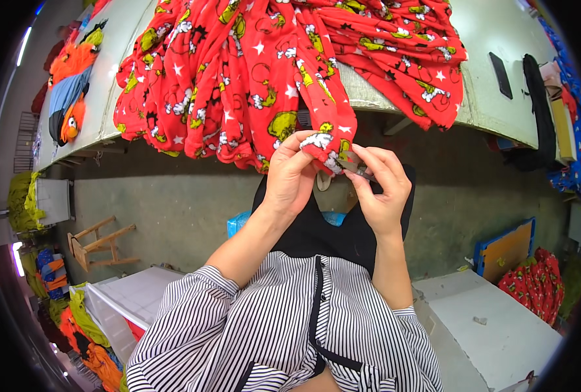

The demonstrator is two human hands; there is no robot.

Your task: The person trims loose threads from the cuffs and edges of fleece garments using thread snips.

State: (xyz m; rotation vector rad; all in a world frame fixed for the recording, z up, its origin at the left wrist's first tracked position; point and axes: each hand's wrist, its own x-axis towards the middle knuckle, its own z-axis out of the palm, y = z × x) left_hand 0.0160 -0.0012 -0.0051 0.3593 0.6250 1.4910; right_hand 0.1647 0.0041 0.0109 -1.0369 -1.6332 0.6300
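Observation:
Red fleece cloth [264,85], printed with green figures, white stars and black marks, lies heaped over the table edge and hangs down toward me. My left hand [290,176] pinches a hanging end of it between thumb and fingers. Close beside it, my right hand [380,186] is closed around small grey metal thread snips [352,163]. Their blades lie against the edge of the held cloth. The rest of the snips is hidden by my fingers.
The pale table [493,39] carries a black phone [500,75] and a dark cloth strip [535,98] on the right. Orange and blue garments [71,85] lie at left. A wooden stool [101,245] lies tipped on the floor. Behind me is a white table [493,326].

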